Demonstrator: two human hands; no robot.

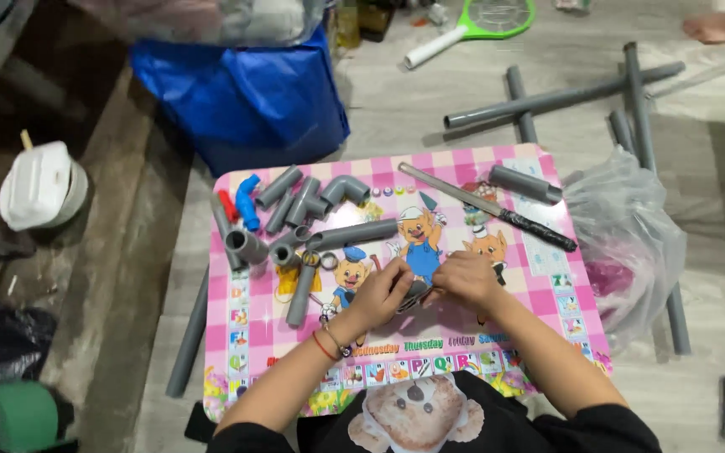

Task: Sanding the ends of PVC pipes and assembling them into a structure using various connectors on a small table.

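My left hand [377,295] and my right hand [466,278] meet over the middle of a small pink cartoon-printed table [539,277]. Both grip a short grey pipe fitting [414,294] held between them; most of it is hidden by my fingers. A red band and a bracelet circle my left wrist. Left of my hands lie several grey pipe pieces and elbows [341,191], a longer grey pipe [354,235], and red and blue pieces [247,201]. A hacksaw blade with a black taped handle [487,205] lies on the table's far right.
A clear plastic bag [631,235] sits right of the table. Long grey pipes [560,96] lie on the floor beyond. A blue bag [249,96] stands behind the table, a white jug [39,184] at left, a green racket [484,21] at top. Another person's foot [719,25] shows top right.
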